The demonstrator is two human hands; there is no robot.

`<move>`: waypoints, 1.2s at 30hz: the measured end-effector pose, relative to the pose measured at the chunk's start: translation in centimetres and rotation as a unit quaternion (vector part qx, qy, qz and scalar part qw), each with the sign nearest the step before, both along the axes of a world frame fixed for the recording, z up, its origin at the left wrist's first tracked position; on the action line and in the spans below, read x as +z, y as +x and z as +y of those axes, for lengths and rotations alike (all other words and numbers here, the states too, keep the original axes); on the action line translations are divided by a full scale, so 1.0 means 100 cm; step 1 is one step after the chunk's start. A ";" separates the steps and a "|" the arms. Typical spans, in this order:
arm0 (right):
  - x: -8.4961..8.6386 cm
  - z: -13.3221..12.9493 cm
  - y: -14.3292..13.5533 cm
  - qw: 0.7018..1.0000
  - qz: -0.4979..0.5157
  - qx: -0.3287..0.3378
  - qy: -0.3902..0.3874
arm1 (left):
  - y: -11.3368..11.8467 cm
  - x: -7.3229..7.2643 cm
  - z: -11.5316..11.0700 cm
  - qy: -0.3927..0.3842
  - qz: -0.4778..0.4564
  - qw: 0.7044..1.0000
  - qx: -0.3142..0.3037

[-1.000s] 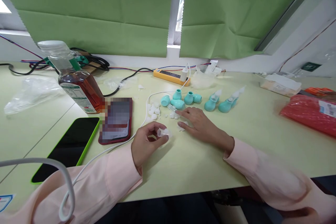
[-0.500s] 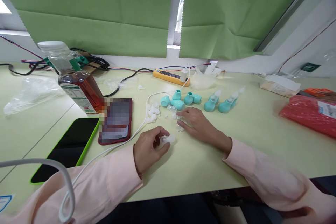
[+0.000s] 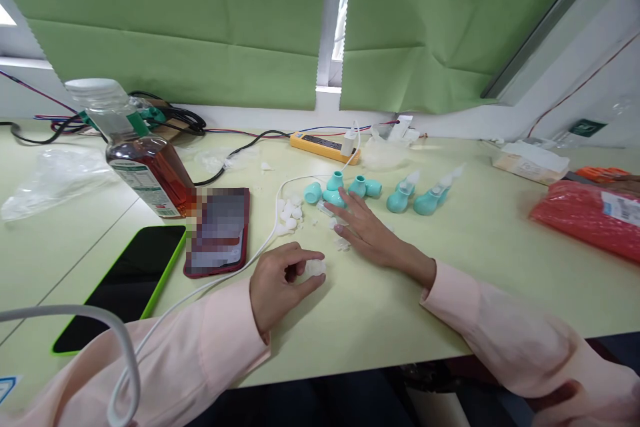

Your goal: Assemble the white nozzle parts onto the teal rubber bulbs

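Between thumb and index finger, my left hand [image 3: 283, 280] holds a small clear plastic piece [image 3: 315, 268] just above the pale green table [image 3: 380, 340]. My right hand [image 3: 367, 230] has its fingers spread over small clear parts [image 3: 343, 243], partly hiding them; nothing is seen gripped in it. Beyond its fingertips sits a group of turquoise bulbs [image 3: 313, 193]. Two pairs of turquoise bulbs with clear tips [image 3: 426, 202] stand further right. A pile of small white pieces [image 3: 290, 212] lies left of my right hand.
A green-edged phone [image 3: 127, 280], a red-cased phone [image 3: 220, 233] and a bottle of amber liquid [image 3: 155, 177] are on the left. A white cable [image 3: 263, 245] crosses the table. Behind is a yellow power strip [image 3: 323, 147]; at right lies a red package [image 3: 580, 213].
My right hand has spread its fingers and reached slightly forward, toward the turquoise bulbs. The clear piece in my left hand has turned a little. The view has shifted slightly.
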State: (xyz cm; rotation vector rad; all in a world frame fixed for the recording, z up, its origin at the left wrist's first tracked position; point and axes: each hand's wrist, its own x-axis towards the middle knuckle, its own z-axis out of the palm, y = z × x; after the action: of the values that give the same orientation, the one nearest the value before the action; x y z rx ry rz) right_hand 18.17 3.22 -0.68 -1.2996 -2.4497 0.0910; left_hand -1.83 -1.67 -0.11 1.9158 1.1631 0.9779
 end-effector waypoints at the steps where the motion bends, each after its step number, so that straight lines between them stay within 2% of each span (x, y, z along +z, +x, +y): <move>1: -0.001 0.001 0.001 1.000 -0.008 0.001 -0.003 | 0.000 0.001 0.000 0.002 -0.004 1.000 0.005; 6: 0.000 0.002 0.002 0.998 0.024 -0.029 0.052 | -0.001 0.006 -0.002 0.013 -0.040 0.999 0.027; 10: -0.001 0.006 0.003 0.991 0.068 -0.040 0.107 | -0.001 0.006 -0.001 0.022 -0.074 0.997 0.015; 14: -0.007 0.011 0.005 0.984 0.100 -0.050 0.139 | -0.001 0.006 -0.001 -0.006 -0.095 0.995 -0.011; 18: -0.009 0.012 0.006 0.982 0.110 -0.069 0.140 | 0.000 0.007 -0.003 -0.049 -0.095 0.994 -0.008; 23: -0.012 0.014 0.007 0.973 0.127 -0.068 0.182 | 0.001 0.008 -0.005 -0.072 -0.088 0.993 0.002; 28: -0.015 0.017 0.008 0.968 0.163 -0.041 0.186 | 0.002 0.007 -0.005 -0.083 -0.097 0.992 -0.004; 36: -0.003 0.011 0.003 0.968 0.197 -0.056 0.142 | 0.002 0.008 -0.005 -0.106 -0.114 0.988 0.000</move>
State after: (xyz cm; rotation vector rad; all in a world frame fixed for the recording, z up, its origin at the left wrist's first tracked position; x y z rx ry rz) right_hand 18.42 4.31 -0.98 -1.1618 -1.9686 -0.0282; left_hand -1.65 -2.13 0.68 1.5912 1.0866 1.0005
